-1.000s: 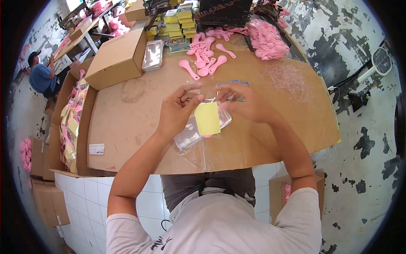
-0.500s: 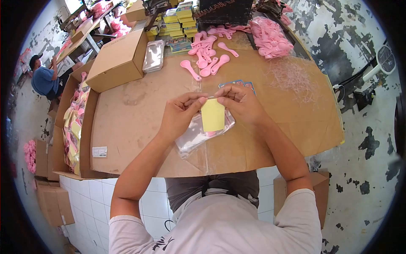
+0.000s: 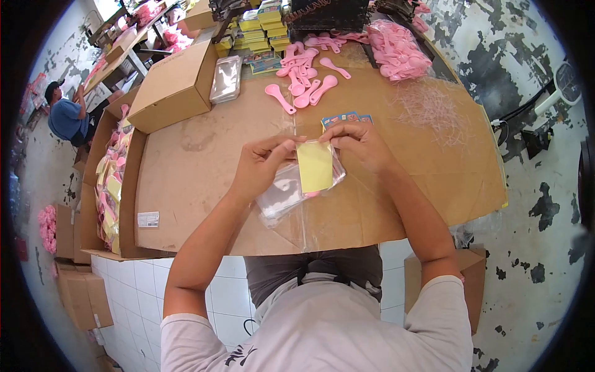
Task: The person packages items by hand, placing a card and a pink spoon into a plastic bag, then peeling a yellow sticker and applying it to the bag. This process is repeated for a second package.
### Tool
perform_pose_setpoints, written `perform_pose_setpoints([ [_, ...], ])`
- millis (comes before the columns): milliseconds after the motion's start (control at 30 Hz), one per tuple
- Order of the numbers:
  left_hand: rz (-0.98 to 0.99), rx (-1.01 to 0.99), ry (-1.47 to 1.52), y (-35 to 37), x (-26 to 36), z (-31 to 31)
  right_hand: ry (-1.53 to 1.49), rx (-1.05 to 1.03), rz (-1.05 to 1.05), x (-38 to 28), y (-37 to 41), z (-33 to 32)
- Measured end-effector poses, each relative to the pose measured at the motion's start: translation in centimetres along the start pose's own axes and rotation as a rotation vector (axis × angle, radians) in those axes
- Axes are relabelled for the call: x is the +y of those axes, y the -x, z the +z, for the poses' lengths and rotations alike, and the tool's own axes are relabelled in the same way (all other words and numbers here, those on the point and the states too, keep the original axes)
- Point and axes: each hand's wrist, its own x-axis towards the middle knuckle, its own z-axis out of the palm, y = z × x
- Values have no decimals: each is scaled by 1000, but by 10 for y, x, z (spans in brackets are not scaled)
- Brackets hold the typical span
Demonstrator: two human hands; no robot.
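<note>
The left hand (image 3: 263,166) and the right hand (image 3: 361,145) meet over the middle of the bench, a table covered in flat brown cardboard (image 3: 198,161). Both are closed in a pinch on the top edge of a pale yellow rectangular card (image 3: 315,166), thumb and fingertips gripping it from either side. The card hangs upright in front of a clear plastic sleeve. A bit of pink shows at its lower edge, though whether that lies inside the sleeve cannot be told. Just beneath the card, a loose stack of clear plastic bags (image 3: 282,197) lies towards the bench's near edge.

Beyond the right hand, small blue printed cards (image 3: 347,118) peek out. Further on, loose pink plastic spoons (image 3: 304,87) are scattered towards the far edge, with a clear bag stuffed with pink spoons (image 3: 396,53) at the far right corner and a tangle of thin plastic strips (image 3: 431,108) near the right edge. A closed brown cardboard box (image 3: 176,87) sits at the far left. An open carton of filled packets (image 3: 108,180) stands against the left edge.
</note>
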Motion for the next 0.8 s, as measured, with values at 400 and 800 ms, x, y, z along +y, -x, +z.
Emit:
perform_pose_setpoints([
  [400, -114, -90, -58, -7, -7, -6, -29, -29, 70, 1, 1, -4],
  [800, -65, -65, -28, -4, 5, -4, -121, -170, -5, 4, 2, 4],
])
